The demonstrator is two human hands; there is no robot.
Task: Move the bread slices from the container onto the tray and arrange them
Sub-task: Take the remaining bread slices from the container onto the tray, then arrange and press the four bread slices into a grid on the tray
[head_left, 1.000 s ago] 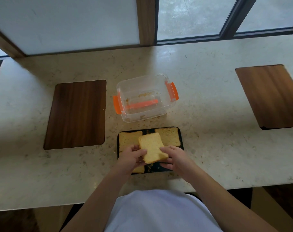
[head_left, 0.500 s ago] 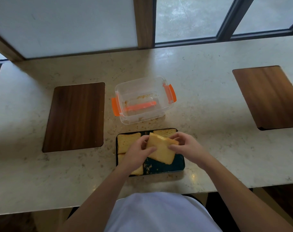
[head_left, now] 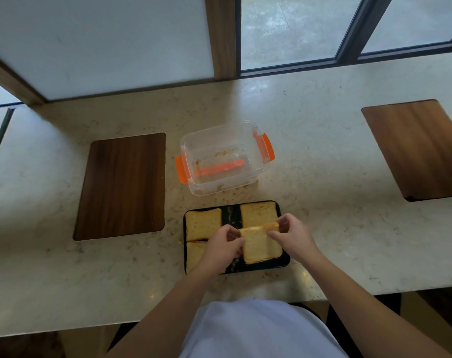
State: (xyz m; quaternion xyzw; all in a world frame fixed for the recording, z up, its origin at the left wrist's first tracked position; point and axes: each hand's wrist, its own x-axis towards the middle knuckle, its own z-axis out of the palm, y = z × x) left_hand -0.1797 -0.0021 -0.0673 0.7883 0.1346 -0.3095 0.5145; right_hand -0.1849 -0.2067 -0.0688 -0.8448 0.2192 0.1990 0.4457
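A: What do the two hands hold?

B: The left hand [head_left: 223, 245] and the right hand [head_left: 292, 236] both grip one bread slice [head_left: 261, 245], the left pinching its left edge, the right closed on its far right corner. The slice sits over the near right quarter of the dark tray [head_left: 284, 263]; whether it rests flat on the tray or is lifted a little cannot be told.

A: Where are the other slices?

B: Three more lie on the tray. The far left slice [head_left: 203, 224] and the far right slice [head_left: 258, 214] lie flat, a dark strip of tray between them. The near left slice [head_left: 195, 254] touches the far left one and is partly hidden by the left hand and wrist.

A: And the container?

B: The clear container [head_left: 219, 140] with orange clips stands on the marble counter [head_left: 323, 156], just beyond the tray. It holds only crumbs, and an orange strip shows through its base.

A: What else is visible?

B: A left wooden board [head_left: 121, 186] and a right wooden board [head_left: 418, 148], set into the counter, well apart on either side.
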